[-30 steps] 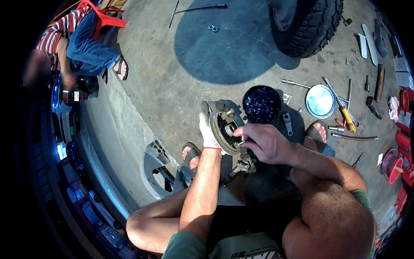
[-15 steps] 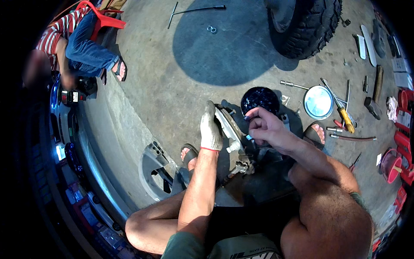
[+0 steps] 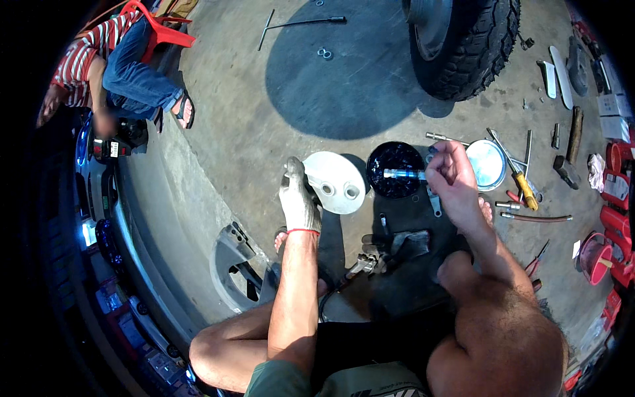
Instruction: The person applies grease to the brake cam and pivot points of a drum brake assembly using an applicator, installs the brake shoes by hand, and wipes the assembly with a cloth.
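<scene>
My left hand, in a white knit glove with a grey palm, grips the left edge of a round pale metal drum brake plate. The plate's face is turned up and shows two round holes. My bare right hand pinches a short, shiny metal pin between thumb and fingers, with dark smears on the fingertips. The pin lies level above a round tub of dark, glossy stuff. A small flat lever arm is on the floor just below my right hand.
Beyond stands a large knobbly tyre. To the right lie a round lid, a yellow-handled screwdriver, a hammer and a hose. A T-handle wrench lies far ahead. Someone in jeans sits far left.
My left hand has moved left and tilted the plate so its face shows. My right hand has drawn away to the right and up, and the pin it holds is now in plain sight.
</scene>
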`<control>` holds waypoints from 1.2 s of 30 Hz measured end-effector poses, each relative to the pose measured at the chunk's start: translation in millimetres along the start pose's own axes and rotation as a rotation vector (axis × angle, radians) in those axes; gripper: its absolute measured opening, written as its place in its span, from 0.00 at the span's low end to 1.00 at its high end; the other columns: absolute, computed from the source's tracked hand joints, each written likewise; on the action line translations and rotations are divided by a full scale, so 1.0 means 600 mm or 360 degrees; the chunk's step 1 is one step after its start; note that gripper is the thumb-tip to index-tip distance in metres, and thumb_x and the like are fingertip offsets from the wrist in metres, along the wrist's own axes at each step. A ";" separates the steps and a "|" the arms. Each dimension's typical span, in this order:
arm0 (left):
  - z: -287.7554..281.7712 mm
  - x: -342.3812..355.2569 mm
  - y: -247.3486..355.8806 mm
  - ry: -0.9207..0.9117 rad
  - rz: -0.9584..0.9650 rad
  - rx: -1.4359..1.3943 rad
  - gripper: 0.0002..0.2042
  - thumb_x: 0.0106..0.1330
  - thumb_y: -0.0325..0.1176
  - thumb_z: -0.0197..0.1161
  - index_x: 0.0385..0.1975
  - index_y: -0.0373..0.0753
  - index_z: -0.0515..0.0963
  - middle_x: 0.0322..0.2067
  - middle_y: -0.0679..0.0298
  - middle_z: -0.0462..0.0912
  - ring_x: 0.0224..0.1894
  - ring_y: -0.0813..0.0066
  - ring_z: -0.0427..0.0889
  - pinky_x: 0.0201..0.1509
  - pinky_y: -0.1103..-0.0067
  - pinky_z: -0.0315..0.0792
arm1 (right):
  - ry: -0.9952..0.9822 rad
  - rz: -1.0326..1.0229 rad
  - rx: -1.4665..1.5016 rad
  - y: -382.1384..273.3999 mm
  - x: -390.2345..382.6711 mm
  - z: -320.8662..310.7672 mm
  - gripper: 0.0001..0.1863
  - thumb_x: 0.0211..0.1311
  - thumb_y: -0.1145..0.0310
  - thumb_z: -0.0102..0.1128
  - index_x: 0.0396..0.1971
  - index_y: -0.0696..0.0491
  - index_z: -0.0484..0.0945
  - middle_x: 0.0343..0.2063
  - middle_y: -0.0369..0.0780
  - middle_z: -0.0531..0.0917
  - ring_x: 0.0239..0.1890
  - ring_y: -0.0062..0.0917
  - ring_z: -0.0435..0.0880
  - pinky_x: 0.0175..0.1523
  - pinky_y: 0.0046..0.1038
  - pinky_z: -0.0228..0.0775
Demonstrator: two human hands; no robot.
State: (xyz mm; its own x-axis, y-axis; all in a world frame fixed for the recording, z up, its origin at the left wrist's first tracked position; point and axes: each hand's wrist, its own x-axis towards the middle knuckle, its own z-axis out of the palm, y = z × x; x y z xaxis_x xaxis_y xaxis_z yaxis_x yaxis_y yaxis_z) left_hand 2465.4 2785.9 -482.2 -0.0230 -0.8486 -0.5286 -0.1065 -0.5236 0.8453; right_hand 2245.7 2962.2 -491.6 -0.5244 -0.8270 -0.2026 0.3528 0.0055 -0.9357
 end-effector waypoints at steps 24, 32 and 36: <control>0.080 -0.094 0.039 0.0108 0.0891 0.0829 0.16 0.64 0.40 0.66 0.40 0.35 0.73 0.35 0.57 0.79 0.39 0.66 0.77 0.47 0.70 0.71 | -0.0177 -0.0618 -0.1024 0.010 -0.004 0.051 0.15 0.58 0.79 0.59 0.45 0.57 0.69 0.29 0.45 0.76 0.30 0.41 0.79 0.35 0.39 0.71; 0.089 -0.115 0.035 0.0142 0.1108 0.0949 0.13 0.66 0.37 0.65 0.40 0.35 0.72 0.34 0.60 0.78 0.37 0.72 0.75 0.46 0.73 0.71 | -0.0165 -0.0464 -0.1017 0.020 0.001 0.066 0.16 0.60 0.78 0.59 0.46 0.59 0.66 0.27 0.45 0.77 0.28 0.38 0.81 0.32 0.36 0.72; 0.100 -0.128 0.026 0.0152 0.1082 0.0899 0.13 0.66 0.35 0.65 0.41 0.34 0.71 0.35 0.58 0.77 0.38 0.71 0.74 0.46 0.72 0.71 | 0.0008 -0.0080 -0.0565 0.030 0.010 0.077 0.16 0.61 0.78 0.58 0.47 0.60 0.65 0.26 0.45 0.78 0.26 0.32 0.82 0.31 0.32 0.73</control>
State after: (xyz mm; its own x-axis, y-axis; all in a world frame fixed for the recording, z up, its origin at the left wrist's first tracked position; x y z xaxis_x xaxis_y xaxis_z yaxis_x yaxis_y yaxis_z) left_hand 2405.6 2847.5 -432.8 -0.1796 -0.9783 0.1035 -0.5748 0.1897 0.7960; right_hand 2284.7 2931.7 -496.2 -0.5386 -0.8283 -0.1544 0.0356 0.1607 -0.9864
